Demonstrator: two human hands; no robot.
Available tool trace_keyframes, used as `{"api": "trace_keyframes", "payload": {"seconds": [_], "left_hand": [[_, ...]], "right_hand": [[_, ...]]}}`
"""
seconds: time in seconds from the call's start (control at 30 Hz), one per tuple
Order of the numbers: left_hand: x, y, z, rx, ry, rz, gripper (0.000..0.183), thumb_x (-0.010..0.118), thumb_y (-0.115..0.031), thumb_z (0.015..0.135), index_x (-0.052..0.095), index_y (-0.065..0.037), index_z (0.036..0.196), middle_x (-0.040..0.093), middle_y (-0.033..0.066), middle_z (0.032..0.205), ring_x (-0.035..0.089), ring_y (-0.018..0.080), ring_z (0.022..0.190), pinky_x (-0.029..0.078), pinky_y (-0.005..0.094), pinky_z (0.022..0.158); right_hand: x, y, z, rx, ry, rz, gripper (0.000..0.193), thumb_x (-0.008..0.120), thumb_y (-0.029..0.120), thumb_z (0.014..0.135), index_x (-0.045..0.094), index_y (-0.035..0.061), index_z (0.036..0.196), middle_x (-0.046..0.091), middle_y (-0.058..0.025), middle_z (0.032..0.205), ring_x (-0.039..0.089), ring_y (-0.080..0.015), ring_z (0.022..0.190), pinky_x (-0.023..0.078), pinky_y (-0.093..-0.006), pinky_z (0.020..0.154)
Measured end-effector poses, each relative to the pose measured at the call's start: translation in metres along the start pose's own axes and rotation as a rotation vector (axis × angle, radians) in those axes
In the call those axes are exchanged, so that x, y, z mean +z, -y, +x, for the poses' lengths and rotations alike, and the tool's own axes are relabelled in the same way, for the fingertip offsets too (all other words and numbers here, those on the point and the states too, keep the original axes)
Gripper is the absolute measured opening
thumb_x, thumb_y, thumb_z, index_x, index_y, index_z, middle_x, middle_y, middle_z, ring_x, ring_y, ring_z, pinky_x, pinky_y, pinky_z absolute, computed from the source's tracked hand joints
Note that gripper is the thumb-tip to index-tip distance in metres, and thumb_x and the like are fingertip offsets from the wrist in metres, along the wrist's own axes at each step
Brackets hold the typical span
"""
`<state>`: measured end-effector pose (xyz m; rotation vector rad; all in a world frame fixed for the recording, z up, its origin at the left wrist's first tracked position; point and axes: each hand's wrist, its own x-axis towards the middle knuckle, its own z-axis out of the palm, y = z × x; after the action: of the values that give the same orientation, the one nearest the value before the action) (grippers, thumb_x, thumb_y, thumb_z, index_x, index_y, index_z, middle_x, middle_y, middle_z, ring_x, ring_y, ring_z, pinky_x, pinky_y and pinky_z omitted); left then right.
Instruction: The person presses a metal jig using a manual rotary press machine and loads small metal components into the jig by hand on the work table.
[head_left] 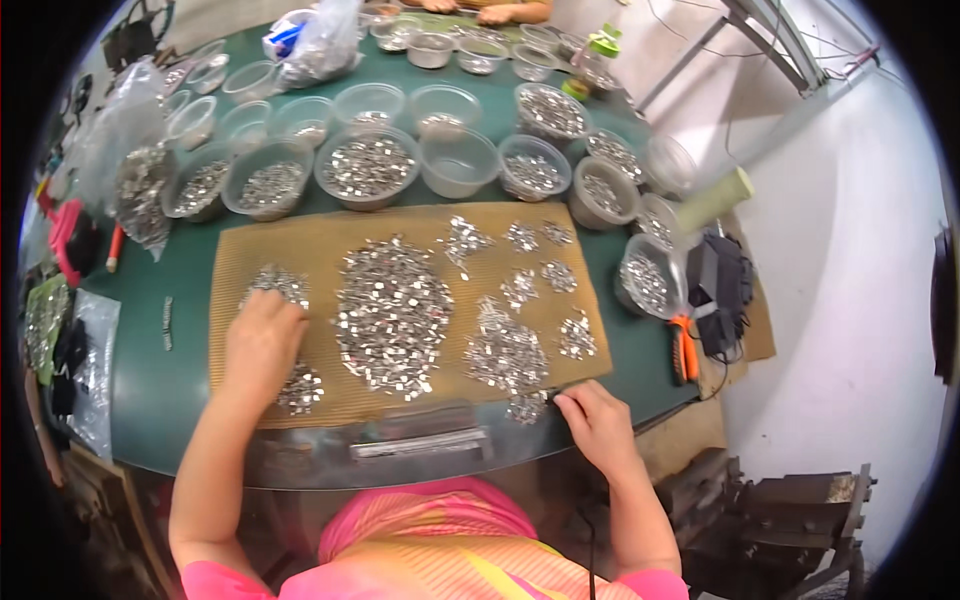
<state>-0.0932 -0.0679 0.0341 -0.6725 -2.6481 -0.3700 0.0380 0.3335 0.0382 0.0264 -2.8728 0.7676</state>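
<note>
My left hand [265, 340] is curled, its fingertips at the lower edge of a small pile of shiny metal pieces [280, 284] on the ribbed tan mat [320, 230]. What its fingers hold, if anything, is hidden. Below that hand lies another small pile [301, 388]. Thumb and fingers of my right hand [600, 420] are pinched together at the mat's lower right edge, by a small dark thing too tiny to name. Just left of it a little cluster of pieces [526, 406] adjoins a larger heap [506, 348]. A big oval heap [394, 318] covers the mat's middle.
Clear plastic tubs, several with metal pieces like this one [368, 168], line the green table's [150, 400] far and right sides. Orange-handled pliers [684, 350] and a black device [722, 290] lie right. Plastic bags [140, 190] stand left. Another person's hands [495, 15] show across the table.
</note>
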Motion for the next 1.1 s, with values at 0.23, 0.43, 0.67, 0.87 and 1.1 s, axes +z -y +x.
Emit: {"api": "trace_keyframes", "payload": {"seconds": [0.23,0.43,0.67,0.87,1.1], "left_hand": [[0.004,-0.008,0.008,0.009,0.004,-0.011,0.008,0.071,-0.002,0.081,0.064,-0.003,0.086,0.057,0.0110,0.086,0.058,0.0316,0.089,0.051,0.0425,0.077],[-0.004,-0.013,-0.003,-0.078,-0.052,-0.176,0.011,0.068,0.001,0.085,0.060,-0.002,0.092,0.061,0.0133,0.087,0.060,0.0333,0.083,0.050,0.0423,0.073],[-0.015,-0.029,-0.032,-0.408,-0.002,-0.682,0.009,0.065,-0.002,0.095,0.070,0.000,0.102,0.067,0.0081,0.089,0.066,0.0178,0.077,0.051,0.0290,0.069],[-0.011,-0.040,-0.060,-0.632,0.086,-1.058,0.016,0.067,-0.001,0.095,0.071,-0.001,0.111,0.072,0.0056,0.101,0.070,0.0105,0.089,0.055,0.0238,0.078],[-0.015,-0.060,-0.063,-0.335,0.018,-0.862,0.015,0.073,0.001,0.088,0.070,-0.002,0.103,0.068,0.0090,0.097,0.065,0.0195,0.089,0.052,0.0302,0.075]], "right_hand": [[0.000,-0.002,-0.009,-0.195,-0.021,-0.060,0.015,0.078,0.009,0.085,0.073,0.0069,0.098,0.066,-0.0070,0.090,0.067,-0.0267,0.078,0.054,-0.0360,0.069],[0.001,0.008,-0.014,-0.272,-0.027,-0.260,0.016,0.077,0.005,0.081,0.068,0.0064,0.095,0.063,-0.0063,0.087,0.064,-0.0260,0.078,0.052,-0.0377,0.066],[-0.004,0.029,-0.008,-0.257,0.063,-0.105,0.014,0.075,0.003,0.083,0.065,0.0072,0.092,0.066,-0.0072,0.083,0.065,-0.0276,0.077,0.051,-0.0408,0.070],[0.017,0.058,0.004,-0.476,0.143,0.206,0.017,0.072,0.007,0.089,0.063,0.0067,0.103,0.070,-0.0090,0.096,0.069,-0.0290,0.090,0.051,-0.0461,0.095],[0.040,0.071,0.002,-0.466,0.221,0.359,0.013,0.072,0.005,0.088,0.065,0.0048,0.100,0.071,-0.0093,0.113,0.065,-0.0320,0.112,0.048,-0.0457,0.101]]}}
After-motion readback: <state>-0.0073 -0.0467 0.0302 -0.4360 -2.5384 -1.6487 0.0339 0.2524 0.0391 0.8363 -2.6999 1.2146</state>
